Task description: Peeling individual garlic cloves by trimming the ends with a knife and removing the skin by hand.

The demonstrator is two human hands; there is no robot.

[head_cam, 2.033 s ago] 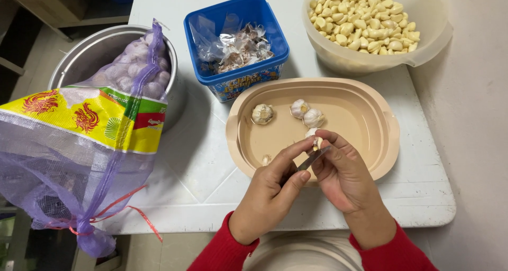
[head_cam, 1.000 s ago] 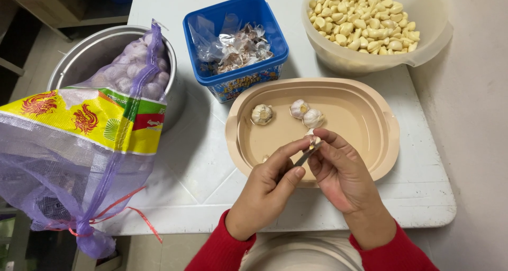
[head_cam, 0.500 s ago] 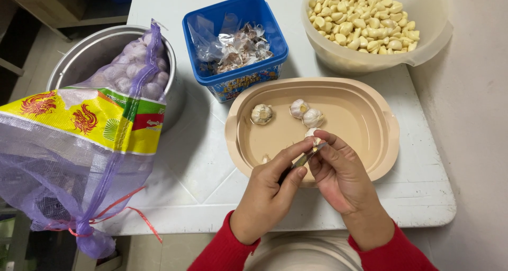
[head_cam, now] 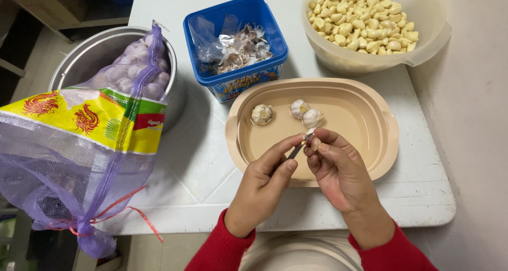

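Note:
My left hand pinches a small dark-handled knife, its tip against a garlic clove that my right hand holds between fingertips. Both hands hover over the near part of a beige oval tub. Inside the tub lie three garlic pieces: one bulb at the left and two close together just beyond my fingers. Both sleeves are red.
A blue square tub holding garlic skins and crumpled plastic stands behind the beige tub. A translucent bowl of peeled cloves is at the back right. At the left, a purple mesh sack of garlic spills from a metal pot. The white table's edge runs near me.
My hands have lifted slightly toward the two bulbs, and the clove has turned a little between my fingers. Nothing else has moved.

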